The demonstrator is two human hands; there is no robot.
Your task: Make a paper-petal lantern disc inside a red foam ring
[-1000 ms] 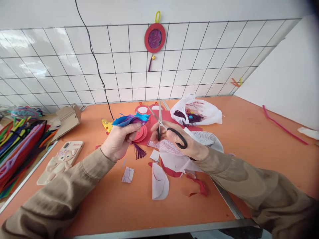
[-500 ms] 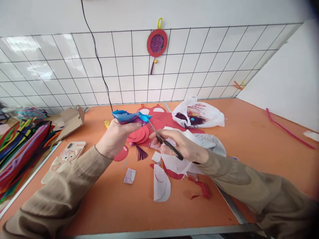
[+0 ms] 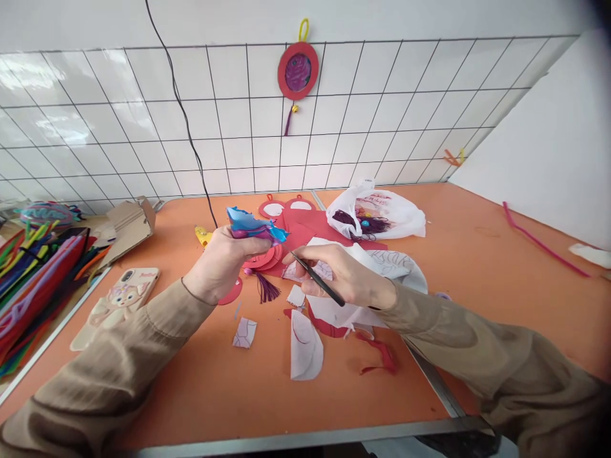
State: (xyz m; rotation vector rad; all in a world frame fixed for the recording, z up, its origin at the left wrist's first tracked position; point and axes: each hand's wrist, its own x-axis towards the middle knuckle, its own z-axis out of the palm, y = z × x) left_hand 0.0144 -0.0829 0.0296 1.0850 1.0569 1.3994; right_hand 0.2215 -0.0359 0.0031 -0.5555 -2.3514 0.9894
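My left hand [image 3: 216, 262] is closed on a crumpled blue and purple piece [image 3: 249, 222] with jagged edges, thin like paper or cloth, held up above the table. My right hand [image 3: 346, 273] grips black-handled scissors [image 3: 321, 284]. Their tip is just below and right of the piece, apparently apart from it; the blades are mostly hidden by my fingers. Beneath my hands lie stacked red paper rings [image 3: 266, 259] and a purple tassel [image 3: 268, 288]. White paper [image 3: 396, 262] with drawn lines spreads under my right hand.
Paper scraps [image 3: 306, 348] lie in front. A white plastic bag [image 3: 403, 213] with purple tassels stands behind. To the left are a phone [image 3: 136, 286], cardboard [image 3: 128, 229] and coloured pipe cleaners [image 3: 42, 286]. A red ring ornament [image 3: 311, 71] hangs on the tiled wall.
The scissors' blades have come away from the blue and purple piece, and the tip now sits lower. My left hand has tilted the piece slightly. The whole view has shifted a little.
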